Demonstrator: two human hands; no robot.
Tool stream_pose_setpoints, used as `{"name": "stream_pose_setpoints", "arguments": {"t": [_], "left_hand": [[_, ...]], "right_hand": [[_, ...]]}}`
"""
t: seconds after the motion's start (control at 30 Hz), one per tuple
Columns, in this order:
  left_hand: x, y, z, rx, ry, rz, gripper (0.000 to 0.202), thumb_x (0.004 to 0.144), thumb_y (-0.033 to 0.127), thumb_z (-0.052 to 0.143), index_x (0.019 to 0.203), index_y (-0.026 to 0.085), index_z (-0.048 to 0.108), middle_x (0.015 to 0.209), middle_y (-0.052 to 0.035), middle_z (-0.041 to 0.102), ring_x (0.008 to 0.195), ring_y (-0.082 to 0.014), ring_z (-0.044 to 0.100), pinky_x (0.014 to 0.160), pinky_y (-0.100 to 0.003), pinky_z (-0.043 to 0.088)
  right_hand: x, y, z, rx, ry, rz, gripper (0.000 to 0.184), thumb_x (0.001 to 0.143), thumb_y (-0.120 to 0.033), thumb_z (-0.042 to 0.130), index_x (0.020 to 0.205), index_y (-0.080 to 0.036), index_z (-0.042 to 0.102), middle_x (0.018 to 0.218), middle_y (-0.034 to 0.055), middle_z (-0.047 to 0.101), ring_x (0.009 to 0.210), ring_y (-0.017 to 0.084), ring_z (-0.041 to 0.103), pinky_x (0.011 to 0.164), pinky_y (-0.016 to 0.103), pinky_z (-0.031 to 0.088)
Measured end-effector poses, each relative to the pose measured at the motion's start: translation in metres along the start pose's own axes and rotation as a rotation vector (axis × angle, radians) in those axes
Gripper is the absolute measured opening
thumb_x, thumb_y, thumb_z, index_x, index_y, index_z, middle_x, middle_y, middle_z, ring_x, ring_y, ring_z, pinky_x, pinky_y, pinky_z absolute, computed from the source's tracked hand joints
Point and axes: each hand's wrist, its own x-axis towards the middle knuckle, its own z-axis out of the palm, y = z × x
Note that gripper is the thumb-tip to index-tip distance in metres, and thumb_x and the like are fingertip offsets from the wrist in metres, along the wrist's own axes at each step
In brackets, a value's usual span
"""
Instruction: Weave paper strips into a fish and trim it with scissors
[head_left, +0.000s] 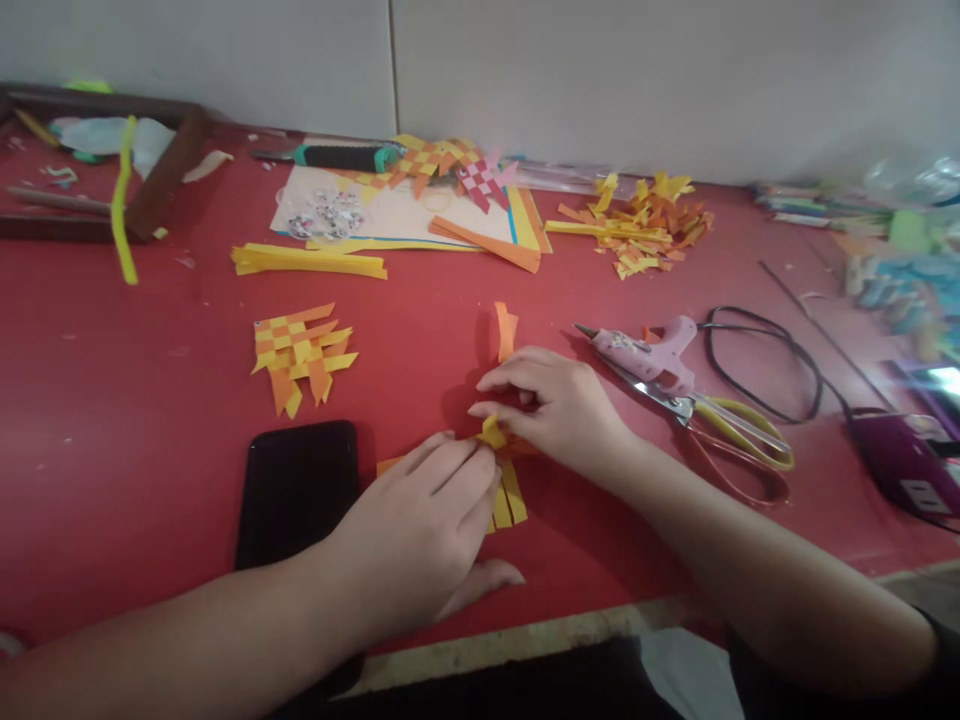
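My left hand [431, 520] lies over a piece of woven paper strips [510, 495], orange and yellow, on the red table. Its fingers are bent and pressed together on the paper, and the thumb sticks out to the right. A folded yellow strip end [491, 432] rises by the left fingertips. Just above it is my right hand [559, 400], its curved thumb and forefinger apart with nothing visible between them. Much of the woven piece is hidden under both hands. Beyond the right fingers lies a short orange strip [505, 330].
Left are a finished woven paper fish [300, 350] and a black phone [298, 490]. A pink glue gun [649, 355] rests on scissors [739, 450] at right. Yellow strips [307, 262], paper scraps [645, 230], a cutter [341, 157] and a wooden tray [169, 165] lie farther back.
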Motion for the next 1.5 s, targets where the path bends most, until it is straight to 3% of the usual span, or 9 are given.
{"name": "stream_pose_setpoints", "arguments": {"t": [0.3,0.6,0.8,0.93,1.1,1.17,1.3,1.4,1.5], "left_hand": [[-0.002,-0.001,-0.002,-0.001,-0.032,-0.02,0.061,0.091,0.056,0.052,0.112,0.001,0.069,0.112,-0.0196,0.068,0.112,-0.0396,0.059,0.091,-0.05,0.054],[-0.001,-0.001,0.001,0.004,-0.018,-0.023,0.061,0.091,0.055,0.052,0.113,0.001,0.069,0.112,-0.0202,0.069,0.103,-0.0368,0.062,0.088,-0.051,0.055],[-0.002,0.0,0.001,-0.01,-0.014,-0.029,0.062,0.09,0.057,0.053,0.112,0.001,0.068,0.11,-0.0198,0.069,0.101,-0.0356,0.062,0.086,-0.049,0.056],[-0.003,0.0,0.0,-0.002,-0.06,-0.037,0.066,0.088,0.059,0.054,0.119,0.001,0.065,0.112,-0.0195,0.068,0.104,-0.0349,0.06,0.089,-0.049,0.054],[-0.003,0.0,0.0,0.011,-0.101,-0.046,0.068,0.087,0.061,0.055,0.123,0.003,0.062,0.115,-0.0187,0.067,0.107,-0.0342,0.058,0.091,-0.048,0.053],[-0.003,0.0,0.0,0.013,-0.103,-0.041,0.069,0.087,0.061,0.056,0.124,0.003,0.061,0.115,-0.0187,0.067,0.107,-0.0346,0.058,0.091,-0.048,0.052],[-0.004,0.0,0.001,0.012,-0.113,-0.048,0.068,0.087,0.061,0.056,0.125,0.005,0.061,0.116,-0.018,0.066,0.109,-0.0347,0.058,0.091,-0.047,0.052],[-0.004,0.0,0.001,0.006,-0.115,-0.053,0.069,0.086,0.061,0.056,0.125,0.005,0.061,0.115,-0.0177,0.066,0.108,-0.0347,0.058,0.092,-0.047,0.052],[-0.004,0.0,0.001,-0.003,-0.12,-0.05,0.069,0.087,0.061,0.055,0.126,0.005,0.06,0.117,-0.0182,0.066,0.109,-0.0349,0.058,0.092,-0.048,0.051]], "right_hand": [[0.003,-0.006,0.006,-0.028,0.012,0.102,0.01,0.087,-0.02,0.064,0.083,-0.019,0.073,0.083,0.0029,0.068,0.074,0.013,0.062,0.065,0.025,0.046],[-0.007,0.006,0.008,0.055,0.016,-0.128,0.019,0.095,-0.025,0.055,0.088,-0.019,0.072,0.085,0.0049,0.067,0.078,0.015,0.064,0.072,0.028,0.052],[-0.008,0.0,-0.005,-0.009,0.117,-0.206,0.01,0.09,-0.013,0.048,0.084,-0.02,0.054,0.085,0.0055,0.059,0.08,0.017,0.057,0.072,0.031,0.05],[0.0,0.0,-0.026,0.174,0.338,-0.122,0.009,0.096,-0.017,0.043,0.09,-0.023,0.045,0.094,0.0061,0.059,0.087,0.017,0.058,0.078,0.034,0.049],[0.025,0.002,-0.045,0.702,0.268,0.144,0.015,0.098,-0.035,0.047,0.088,-0.024,0.044,0.085,-0.0011,0.054,0.072,0.011,0.057,0.074,0.032,0.052],[0.035,0.0,-0.05,0.828,0.254,0.198,0.02,0.095,-0.037,0.05,0.083,-0.024,0.041,0.08,-0.0045,0.047,0.056,0.007,0.047,0.065,0.029,0.051],[0.049,0.0,-0.055,0.886,0.262,0.26,0.023,0.095,-0.035,0.052,0.08,-0.024,0.039,0.073,-0.0073,0.042,0.045,0.004,0.026,0.042,0.02,0.03],[0.056,0.008,-0.056,0.849,0.258,0.235,0.021,0.096,-0.037,0.051,0.084,-0.025,0.038,0.068,-0.0081,0.047,0.043,0.004,0.034,0.041,0.02,0.028],[0.064,0.018,-0.057,0.796,0.202,0.116,0.024,0.094,-0.043,0.054,0.087,-0.025,0.041,0.071,-0.0057,0.053,0.057,0.008,0.052,0.055,0.024,0.046]]}}
